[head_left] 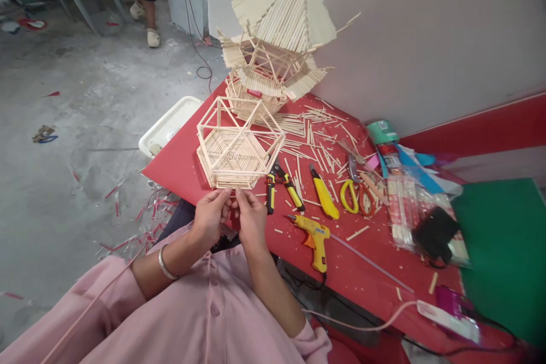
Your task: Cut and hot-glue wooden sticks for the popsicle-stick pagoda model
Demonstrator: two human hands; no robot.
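A six-sided frame of thin wooden sticks (232, 153) sits on the red table, with a stick-lined base and open triangular sides. At its near edge, my left hand (211, 213) is closed in a pinch, thumb forward. Right beside it, my right hand (251, 216) is pinched the same way, and the fingertips of both nearly meet. Whatever lies between the fingers is too small or hidden to make out, and I cannot tell whether they touch the frame. Pliers with yellow-black handles (288, 187) lie just right of the frame.
Behind stands a tiered stick model with a roof (281, 17). Loose sticks (315, 131) are scattered across the table. To the right lie a yellow cutter knife (324, 193), a glue gun (313, 236), scissors (350, 196) and packed sticks (405, 210). A person's legs (147, 0) show far left.
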